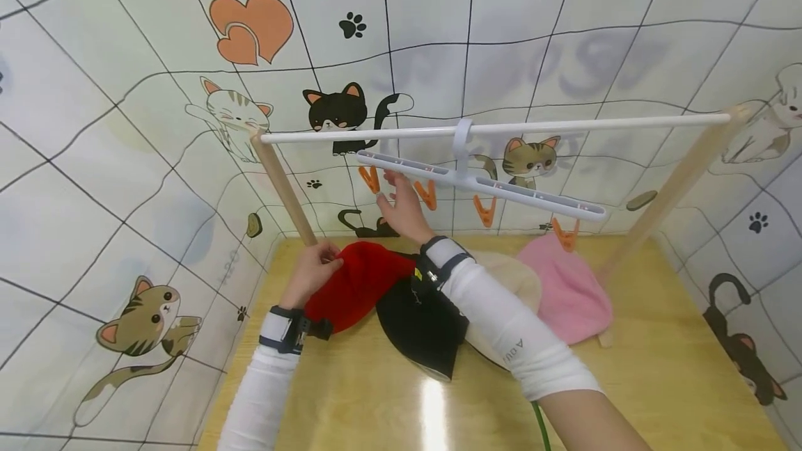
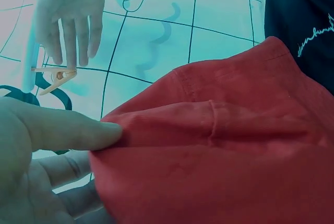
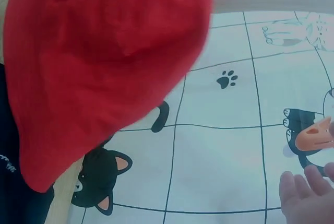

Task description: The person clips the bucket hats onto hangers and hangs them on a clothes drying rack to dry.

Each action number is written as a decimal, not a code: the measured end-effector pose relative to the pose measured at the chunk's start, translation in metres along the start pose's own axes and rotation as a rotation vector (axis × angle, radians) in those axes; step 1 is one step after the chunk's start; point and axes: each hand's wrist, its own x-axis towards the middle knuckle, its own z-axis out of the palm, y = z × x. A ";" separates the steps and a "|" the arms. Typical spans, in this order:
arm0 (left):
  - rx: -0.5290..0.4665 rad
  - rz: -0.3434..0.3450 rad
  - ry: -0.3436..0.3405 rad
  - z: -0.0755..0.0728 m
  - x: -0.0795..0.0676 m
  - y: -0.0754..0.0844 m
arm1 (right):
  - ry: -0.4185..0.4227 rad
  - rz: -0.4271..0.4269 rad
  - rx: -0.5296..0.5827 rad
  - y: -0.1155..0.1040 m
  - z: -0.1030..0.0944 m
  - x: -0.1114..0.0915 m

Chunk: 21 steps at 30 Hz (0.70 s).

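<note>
My left hand [image 1: 313, 271] pinches the edge of a red hat [image 1: 360, 287], thumb on the near side of the cloth and fingers behind it, as the left wrist view shows. The hat hangs a little slack from that grip. Higher up, my right hand [image 1: 407, 216] is beside the leftmost orange clip [image 1: 370, 179], its fingers loosely extended. In the right wrist view the fingers [image 3: 308, 195] appear apart from the clip [image 3: 315, 136]. Several such clips hang under a white hanger [image 1: 520, 193], which is hooked on a white rod [image 1: 388, 133].
A black hat [image 1: 416, 322], a beige hat [image 1: 532, 284] and a pink hat [image 1: 567, 291] lie in a row on the wooden table [image 1: 351, 388], partly behind my right forearm. Wooden posts [image 1: 285, 186] carry the rod. A cat-patterned wall covering [image 1: 432, 12] stands behind.
</note>
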 end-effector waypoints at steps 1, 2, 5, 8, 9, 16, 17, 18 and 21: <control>0.012 0.003 -0.011 0.000 -0.001 0.000 | -0.002 0.015 0.016 -0.001 0.001 0.002; 0.027 0.011 -0.024 0.000 -0.002 0.000 | -0.007 0.033 0.034 -0.002 0.001 0.004; 0.069 0.042 -0.051 -0.001 -0.005 0.000 | -0.028 0.096 0.118 -0.004 0.004 0.011; 0.107 0.067 -0.070 -0.002 -0.008 0.002 | -0.028 0.165 0.196 -0.007 0.004 0.017; 0.117 0.072 -0.076 -0.002 -0.008 0.003 | -0.022 0.182 0.218 -0.007 0.004 0.019; 0.162 0.090 -0.081 0.001 -0.008 0.004 | -0.031 0.197 0.328 -0.013 0.004 0.026; 0.162 0.094 -0.079 0.001 -0.008 0.005 | -0.042 0.193 0.353 -0.014 0.004 0.026; 0.166 0.098 -0.078 0.001 -0.007 0.005 | -0.053 0.193 0.374 -0.015 0.005 0.027; 0.183 0.102 -0.076 0.000 -0.006 0.006 | -0.083 0.208 0.406 -0.020 0.008 0.028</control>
